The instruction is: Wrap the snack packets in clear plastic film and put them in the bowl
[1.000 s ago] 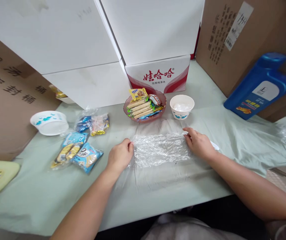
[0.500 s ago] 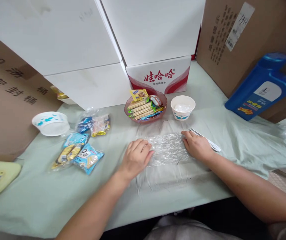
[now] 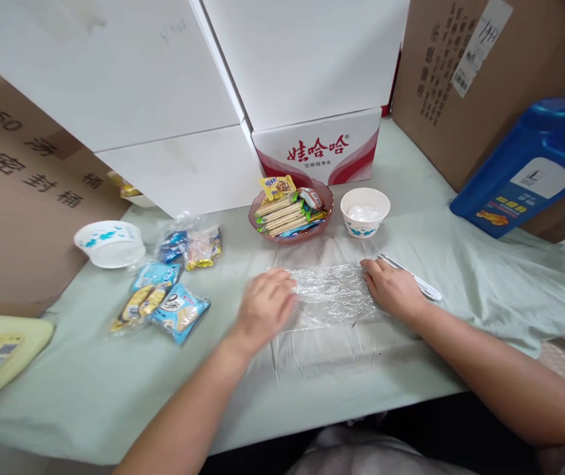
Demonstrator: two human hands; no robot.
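Observation:
A clear, crinkled plastic bag [image 3: 331, 295] lies flattened on the green cloth in front of me. My left hand [image 3: 265, 307], somewhat blurred, rests over its left edge with the thumb apart from the fingers. On the bag's right end, my right hand [image 3: 393, 289] lies with fingers stretched out and apart, pressing down. Just beyond that hand is a slim white and metal tool [image 3: 425, 288], partly hidden by it. A white paper bowl [image 3: 365, 224] with clear plastic inside stands behind the bag. To its left, a pink glass bowl [image 3: 257, 227] holds several wrapped snacks.
Wrapped snacks [image 3: 180, 313] and another paper bowl [image 3: 107, 254] sit at left, near a pale yellow bottle [image 3: 0, 356]. A blue bottle [image 3: 519, 191] leans at right against a cardboard box [image 3: 435, 79]. White boxes [image 3: 316, 148] stand along the back.
My left hand has shifted slightly left along the bag's edge. My right hand stays on the bag's right end. The whole view has moved a little to the left.

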